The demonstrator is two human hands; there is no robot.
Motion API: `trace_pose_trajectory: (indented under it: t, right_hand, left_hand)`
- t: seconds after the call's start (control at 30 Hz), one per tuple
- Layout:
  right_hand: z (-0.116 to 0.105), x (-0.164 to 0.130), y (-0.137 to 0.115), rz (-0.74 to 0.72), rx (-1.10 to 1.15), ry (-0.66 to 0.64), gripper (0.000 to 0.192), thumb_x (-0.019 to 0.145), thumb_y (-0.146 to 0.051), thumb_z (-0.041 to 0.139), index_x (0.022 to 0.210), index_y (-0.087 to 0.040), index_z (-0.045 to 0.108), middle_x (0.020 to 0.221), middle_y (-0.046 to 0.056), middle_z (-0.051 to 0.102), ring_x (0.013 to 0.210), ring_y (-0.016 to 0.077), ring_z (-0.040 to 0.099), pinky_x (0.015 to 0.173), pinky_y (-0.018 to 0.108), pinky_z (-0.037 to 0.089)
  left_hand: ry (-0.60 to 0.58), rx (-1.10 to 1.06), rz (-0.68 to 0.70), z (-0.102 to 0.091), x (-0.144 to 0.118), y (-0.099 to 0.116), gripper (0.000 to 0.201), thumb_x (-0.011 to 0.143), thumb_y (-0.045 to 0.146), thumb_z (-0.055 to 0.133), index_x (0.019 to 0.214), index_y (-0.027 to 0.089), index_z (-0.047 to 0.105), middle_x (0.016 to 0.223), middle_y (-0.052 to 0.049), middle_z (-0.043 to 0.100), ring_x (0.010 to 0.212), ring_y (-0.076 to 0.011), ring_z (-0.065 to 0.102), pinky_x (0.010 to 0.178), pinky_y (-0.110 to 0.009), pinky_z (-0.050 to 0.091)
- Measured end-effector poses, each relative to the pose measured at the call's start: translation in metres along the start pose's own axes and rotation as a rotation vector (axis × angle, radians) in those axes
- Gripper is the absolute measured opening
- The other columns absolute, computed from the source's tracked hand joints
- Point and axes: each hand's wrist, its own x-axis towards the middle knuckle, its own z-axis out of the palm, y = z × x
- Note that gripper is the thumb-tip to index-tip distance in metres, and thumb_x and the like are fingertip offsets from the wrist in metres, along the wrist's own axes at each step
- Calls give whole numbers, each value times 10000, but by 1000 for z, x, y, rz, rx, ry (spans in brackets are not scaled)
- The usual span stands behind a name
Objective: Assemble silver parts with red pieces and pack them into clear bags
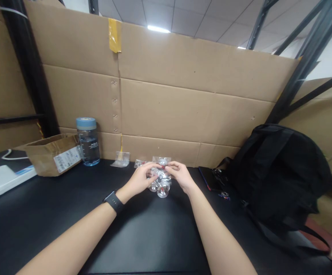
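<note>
both hands meet at the far middle of the black table. the left hand and right hand pinch a small clear plastic bag between fingertips, fingers closed on it. round silvery metal parts sit just below the bag, touching the tabletop; whether they are inside the bag is hard to tell. a black watch rings the left wrist. more clear bags lie farther back by the cardboard wall. a water bottle stands far left beside a brown box. a black backpack fills the right, partly hiding a dark flat object.
</note>
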Motion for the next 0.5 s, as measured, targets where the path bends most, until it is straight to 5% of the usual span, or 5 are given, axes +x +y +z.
trace_pose_trajectory:
  t: [0.2,0.5]
  right_hand:
    - [0,1,-2,-57,-177,39,341,770,-482,744,880,-161,781,762,53,738,688,183,643,588,273,465]
    - [-3,2,3,-68,-194,13,326,800,-471,726,902,-175,818,752,53,744,651,174,607,593,282,439]
  left_hand:
    - [62,42,-64,0,-3,-13,294,870,222,621,1163,211,606,1198,-73,677,856,-175,710,859,-344,589]
    - [-52,-15,-23,4,-4,-13,486,812,60,549,1260,247,566,1320,-77,621,945,-191,733,873,-349,594]
